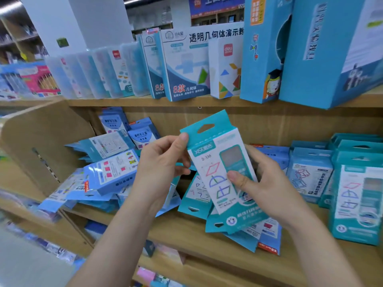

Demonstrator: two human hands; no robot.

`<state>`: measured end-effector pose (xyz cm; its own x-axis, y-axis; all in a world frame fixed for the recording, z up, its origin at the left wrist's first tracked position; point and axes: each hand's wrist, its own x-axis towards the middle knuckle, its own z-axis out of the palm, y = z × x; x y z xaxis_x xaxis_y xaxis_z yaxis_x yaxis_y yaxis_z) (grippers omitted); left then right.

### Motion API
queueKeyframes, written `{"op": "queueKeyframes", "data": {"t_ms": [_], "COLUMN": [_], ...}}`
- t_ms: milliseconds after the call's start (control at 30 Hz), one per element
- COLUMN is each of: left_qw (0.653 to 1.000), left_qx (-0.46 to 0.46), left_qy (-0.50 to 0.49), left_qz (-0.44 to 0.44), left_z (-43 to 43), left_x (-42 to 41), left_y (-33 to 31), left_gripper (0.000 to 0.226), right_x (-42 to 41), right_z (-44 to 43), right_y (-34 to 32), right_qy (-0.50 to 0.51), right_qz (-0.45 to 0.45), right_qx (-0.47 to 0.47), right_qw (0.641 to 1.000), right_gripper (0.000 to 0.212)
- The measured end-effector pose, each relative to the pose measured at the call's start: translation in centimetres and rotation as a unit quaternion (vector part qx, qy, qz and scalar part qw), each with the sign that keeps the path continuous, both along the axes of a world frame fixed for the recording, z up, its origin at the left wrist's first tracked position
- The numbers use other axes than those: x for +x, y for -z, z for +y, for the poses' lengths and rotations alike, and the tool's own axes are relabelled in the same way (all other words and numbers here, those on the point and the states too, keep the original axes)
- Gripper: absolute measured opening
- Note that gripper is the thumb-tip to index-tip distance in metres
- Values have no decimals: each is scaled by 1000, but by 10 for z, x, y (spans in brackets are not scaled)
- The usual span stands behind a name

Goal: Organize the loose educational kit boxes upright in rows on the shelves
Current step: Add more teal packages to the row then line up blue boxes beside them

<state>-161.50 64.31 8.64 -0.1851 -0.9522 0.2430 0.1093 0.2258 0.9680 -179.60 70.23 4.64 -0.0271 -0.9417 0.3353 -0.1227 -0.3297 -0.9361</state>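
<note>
The teal-and-white cardboard kit box (215, 162), frame centre, long axis near upright: left hand (161, 162) pinches top edge, right hand (269, 183) grips lower side; row of standing teal boxes (356, 204) lies right, nearer right hand

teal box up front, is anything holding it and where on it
The teal kit box is held by both: the left-hand grip pinches its upper left edge, the right-hand grip holds its lower right side, thumb on the front.
</note>
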Motion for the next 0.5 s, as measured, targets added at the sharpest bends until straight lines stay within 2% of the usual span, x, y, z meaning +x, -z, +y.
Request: {"op": "queueKeyframes", "data": {"t_ms": [300, 367, 500], "left_qw": [980, 980, 984], "left_qx": [135, 134, 7], "left_qy": [72, 94, 176], "left_qz": [129, 112, -22], "left_z": [6, 10, 29], "left_x": [-47, -54, -66], "left_y": [11, 12, 18], "left_gripper": [19, 15, 18], "right_x": [-28, -33, -43], "right_z": [27, 35, 52], "right_y": [7, 7, 10], "right_qy": [43, 52, 108], "right_qz": [-18, -21, -62], "right_qx": [24, 25, 1], "right_qw": [999, 998, 992], "right_gripper": [42, 42, 42]}}
